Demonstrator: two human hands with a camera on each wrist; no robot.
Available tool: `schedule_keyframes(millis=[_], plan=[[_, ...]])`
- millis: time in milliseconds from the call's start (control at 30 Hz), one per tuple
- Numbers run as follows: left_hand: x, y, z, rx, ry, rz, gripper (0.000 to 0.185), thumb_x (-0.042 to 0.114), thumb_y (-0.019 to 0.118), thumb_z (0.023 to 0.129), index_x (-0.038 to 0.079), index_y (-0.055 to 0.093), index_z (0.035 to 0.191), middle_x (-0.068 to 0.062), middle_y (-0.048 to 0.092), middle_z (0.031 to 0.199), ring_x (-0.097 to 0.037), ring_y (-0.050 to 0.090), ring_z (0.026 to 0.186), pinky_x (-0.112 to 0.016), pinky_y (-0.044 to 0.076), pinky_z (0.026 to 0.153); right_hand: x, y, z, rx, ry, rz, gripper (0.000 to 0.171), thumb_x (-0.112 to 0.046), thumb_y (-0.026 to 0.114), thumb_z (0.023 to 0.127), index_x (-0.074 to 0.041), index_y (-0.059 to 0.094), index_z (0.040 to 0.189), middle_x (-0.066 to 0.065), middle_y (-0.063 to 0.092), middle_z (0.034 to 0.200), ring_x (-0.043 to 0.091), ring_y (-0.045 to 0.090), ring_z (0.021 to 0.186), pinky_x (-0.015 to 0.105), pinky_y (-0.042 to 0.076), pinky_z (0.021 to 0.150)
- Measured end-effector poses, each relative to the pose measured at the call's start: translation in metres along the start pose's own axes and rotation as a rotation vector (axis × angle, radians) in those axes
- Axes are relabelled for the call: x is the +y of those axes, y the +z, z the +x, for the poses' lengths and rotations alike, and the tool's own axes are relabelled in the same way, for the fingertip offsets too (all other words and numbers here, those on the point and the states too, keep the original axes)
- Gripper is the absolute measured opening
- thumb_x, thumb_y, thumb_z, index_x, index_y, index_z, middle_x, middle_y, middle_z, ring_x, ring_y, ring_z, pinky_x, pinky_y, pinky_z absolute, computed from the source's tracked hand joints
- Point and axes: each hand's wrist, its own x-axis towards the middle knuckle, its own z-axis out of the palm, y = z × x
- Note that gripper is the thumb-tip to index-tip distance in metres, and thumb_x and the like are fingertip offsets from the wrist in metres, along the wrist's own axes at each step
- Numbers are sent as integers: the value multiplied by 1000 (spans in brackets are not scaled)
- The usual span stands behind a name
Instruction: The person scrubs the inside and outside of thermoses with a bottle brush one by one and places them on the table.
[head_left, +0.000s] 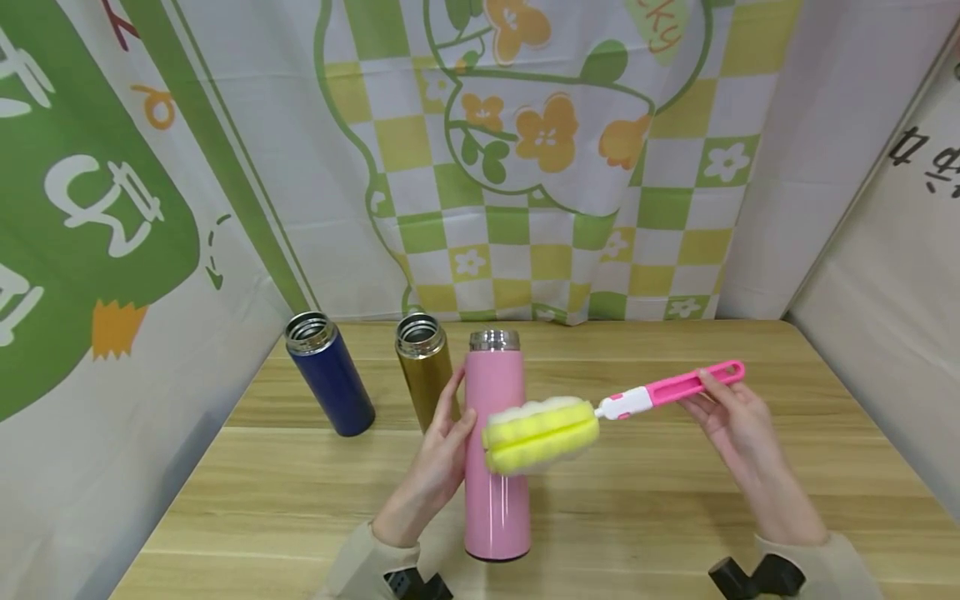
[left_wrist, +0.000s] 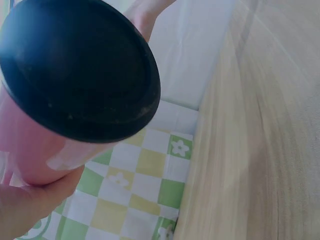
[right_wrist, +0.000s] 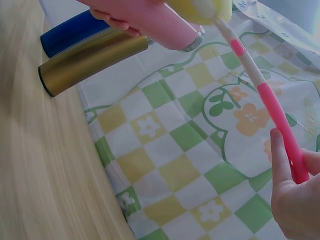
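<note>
My left hand (head_left: 435, 458) grips a pink thermos bottle (head_left: 497, 517) around its side. The bottle is upright and lidless, its steel neck showing; in the left wrist view its dark base (left_wrist: 80, 70) faces the camera, raised off the table. My right hand (head_left: 738, 425) pinches the pink handle of a bottle brush (head_left: 626, 403) near its end. The brush's yellow and white sponge head (head_left: 542, 435) points left and overlaps the front of the pink bottle in the head view. In the right wrist view, fingers and thumb (right_wrist: 280, 155) hold the handle from both sides.
A blue bottle (head_left: 333, 379) and a gold bottle (head_left: 423, 367), both lidless, stand on the wooden table (head_left: 637, 517) to the left of the pink one. Behind the table hangs a checked, flowered curtain (head_left: 540, 250). Fabric walls flank both sides.
</note>
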Motion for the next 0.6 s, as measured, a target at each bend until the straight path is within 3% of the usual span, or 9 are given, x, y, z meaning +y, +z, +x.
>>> schedule_keyframes(millis=[267, 600], plan=[[-2, -1, -4, -55, -60, -11, 59, 19, 36, 96, 27, -1, 141, -13, 14, 142, -15, 45, 112, -35, 37, 91, -4, 5, 10, 4, -86, 208, 8, 4, 43, 89, 5, 51, 88, 19, 61, 88, 28, 63, 85, 33, 48, 80], [-4, -1, -8, -114, -49, -16, 55, 21, 34, 96, 26, 2, 141, -3, 29, 134, -11, 43, 115, -32, 36, 92, -8, 9, 13, 66, -124, 306, 5, 5, 48, 86, 4, 47, 91, 19, 61, 87, 30, 63, 85, 35, 47, 81]])
